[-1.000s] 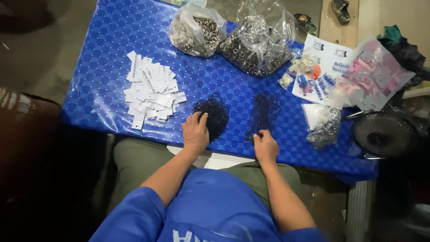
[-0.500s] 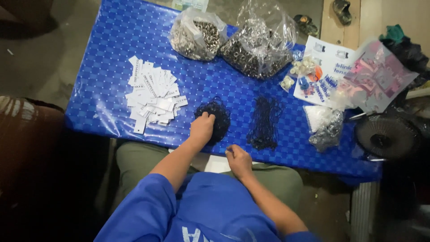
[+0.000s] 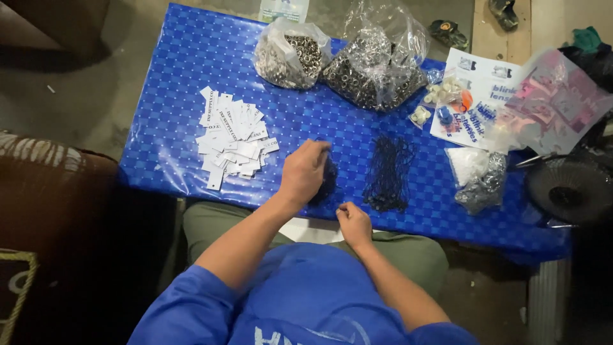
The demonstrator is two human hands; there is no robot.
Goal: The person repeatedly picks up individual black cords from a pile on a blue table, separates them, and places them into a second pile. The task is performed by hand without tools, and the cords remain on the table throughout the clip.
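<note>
Blue checkered table (image 3: 191,76). Pile of white paper tags (image 3: 233,137) at left. Two clear bags of metal eyelets (image 3: 373,70) at the far edge. Printed white sheet (image 3: 488,96) and pink packet (image 3: 555,102) on the right. Black fan (image 3: 568,188) beside the table's right end.

The scene is seen from one head camera, aimed steeply down from fairly high over the blue desk (image 3: 191,96); shoulders are caught at bottom.

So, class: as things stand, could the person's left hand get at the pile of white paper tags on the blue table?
Probably yes. The left hand rests on a small dark pile, and the white paper tags lie just to its left on the blue table. Only bare tablecloth shows between them, with nothing stacked over the tags.
</note>
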